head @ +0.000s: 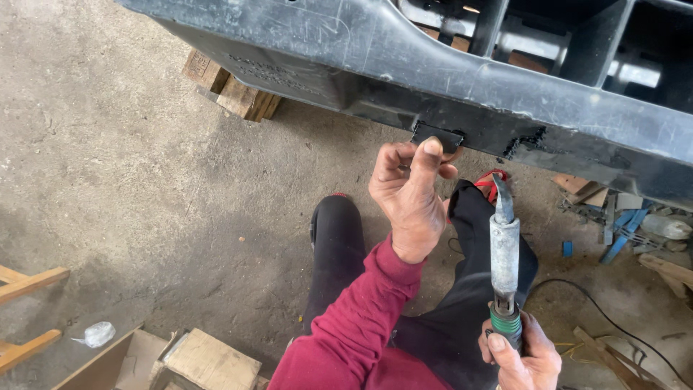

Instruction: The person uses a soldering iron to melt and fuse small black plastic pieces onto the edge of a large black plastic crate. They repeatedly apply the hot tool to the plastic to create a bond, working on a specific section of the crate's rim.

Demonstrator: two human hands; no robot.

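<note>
Left hand: the left hand is raised to the lower edge of a large black plastic part. Thumb and fingers are pinched narrow on a small black plastic patch, pressing it flat against that edge.
Patch: dark, roughly rectangular, seated on the underside lip of the black part; the thumb tip covers its right portion.
Sleeve: dark red sleeve runs from the wrist down to the bottom of the frame.
Right hand: the right hand is closed round the green-banded grip of a heating iron, held upright.
Iron: grey metal barrel with a flat curved tip pointing up; the tip stands just below the black part, not touching it, and just right of the left hand.
Cable: a thin dark cable trails across the floor to the right of the right hand.
Black part: long, scuffed, spans the upper frame on a slant; a rough jagged seam shows just right of the patch.
Legs: dark trousers and a rounded knee below the hands.
Container: an open cardboard box at lower left; contents cannot be made out. A wooden block lies beside it.
Floor: bare concrete; a crumpled clear bottle near the box.
Support: stacked wooden blocks under the black part's left end.
Debris: wood offcuts and blue pieces at the right, well apart from the hands.
</note>
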